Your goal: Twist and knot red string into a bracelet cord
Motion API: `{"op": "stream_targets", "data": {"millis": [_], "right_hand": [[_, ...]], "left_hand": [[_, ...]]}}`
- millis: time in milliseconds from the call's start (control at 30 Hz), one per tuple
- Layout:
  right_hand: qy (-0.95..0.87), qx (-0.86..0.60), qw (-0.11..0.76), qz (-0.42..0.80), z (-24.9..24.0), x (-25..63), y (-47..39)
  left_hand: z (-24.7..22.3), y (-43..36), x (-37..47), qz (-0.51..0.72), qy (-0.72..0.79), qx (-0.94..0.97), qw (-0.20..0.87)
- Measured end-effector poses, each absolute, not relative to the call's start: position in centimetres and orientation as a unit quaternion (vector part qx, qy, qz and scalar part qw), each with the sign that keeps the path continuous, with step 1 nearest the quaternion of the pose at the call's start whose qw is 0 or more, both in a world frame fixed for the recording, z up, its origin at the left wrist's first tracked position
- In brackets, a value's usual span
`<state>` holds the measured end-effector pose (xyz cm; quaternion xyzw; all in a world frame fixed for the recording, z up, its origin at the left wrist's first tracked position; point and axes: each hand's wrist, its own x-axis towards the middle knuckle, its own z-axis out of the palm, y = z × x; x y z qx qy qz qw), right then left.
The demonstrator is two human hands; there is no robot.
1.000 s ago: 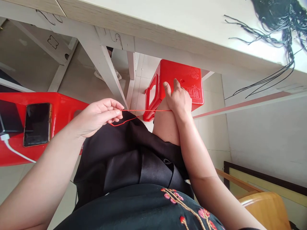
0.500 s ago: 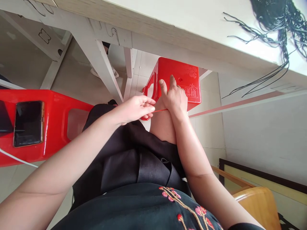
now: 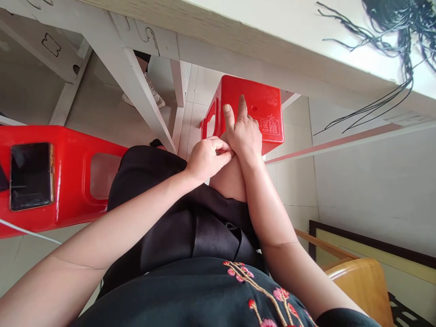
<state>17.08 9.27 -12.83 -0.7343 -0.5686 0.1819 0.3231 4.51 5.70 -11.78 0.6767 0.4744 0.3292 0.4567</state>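
Observation:
My left hand (image 3: pixel 208 158) is closed, its thumb and fingers pinching a thin red cord (image 3: pixel 222 151). The pinch is right beside the wrist edge of my right hand (image 3: pixel 245 135), and only a short bit of cord shows between them. My right hand lies palm down on my bare knee (image 3: pixel 229 179), thumb and index finger stretched out and apart, the other fingers bent over the far side. Whatever lies beneath that palm is hidden.
A red plastic stool (image 3: pixel 250 102) stands beyond my knee, under the white table (image 3: pixel 272 27). Black cords (image 3: pixel 405 41) hang over the table edge at right. At left, a phone (image 3: pixel 32 176) lies on another red stool (image 3: pixel 73 181). A wooden chair (image 3: pixel 364 286) is at lower right.
My left hand has moved right, up against my right hand, and the length of red cord seen between them has shortened. My right hand keeps its place on the knee.

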Motion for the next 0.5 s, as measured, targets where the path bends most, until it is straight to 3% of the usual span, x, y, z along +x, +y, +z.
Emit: {"op": "stream_targets", "data": {"millis": [133, 267, 367, 500], "right_hand": [[-0.574, -0.714, 0.324, 0.236, -12.2, 17.7, 9.5], [-0.518, -0.65, 0.505, 0.233, -10.7, 18.8, 6.8], [-0.487, -0.624, 0.582, 0.188, -10.0, 18.6, 3.1], [-0.556, -0.554, 0.551, 0.283, -9.1, 17.1, 0.7]], "left_hand": [[-12.2, 5.8, 4.9, 0.353, 0.466, 0.618, 0.526], [-11.7, 5.9, 4.2, 0.366, 0.48, 0.515, 0.609], [-10.4, 5.8, 3.0, 0.353, 0.509, 0.468, 0.63], [-8.1, 5.8, 1.7, 0.342, 0.473, 0.46, 0.669]]}}
